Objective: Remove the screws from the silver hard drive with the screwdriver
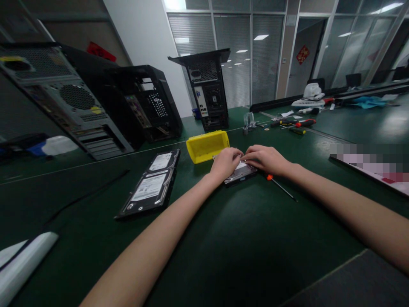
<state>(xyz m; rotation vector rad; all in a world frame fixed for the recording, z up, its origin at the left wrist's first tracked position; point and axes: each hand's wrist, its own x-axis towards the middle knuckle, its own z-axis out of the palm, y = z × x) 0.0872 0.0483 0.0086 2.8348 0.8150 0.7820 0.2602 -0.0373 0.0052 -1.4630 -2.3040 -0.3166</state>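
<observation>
A hard drive (242, 173) with a white label lies on the green table in front of me, partly covered by my hands. My left hand (226, 163) is closed over its left side, fingers curled at the drive. From the right, my right hand (267, 159) reaches onto the drive's top with its fingers pressed together; whatever is between the fingertips is too small to make out. The fingertips of both hands nearly meet. Beside my right hand lies a screwdriver (281, 186) with an orange handle. A yellow bin (207, 147) sits just behind my left hand.
More hard drives (151, 185) lie end to end on the left. Computer cases (207, 85) stand at the back and left. Several tools (298, 123) lie at the back right, near a white heat-gun-like object (311, 96). A pinkish flat item (370, 170) lies far right.
</observation>
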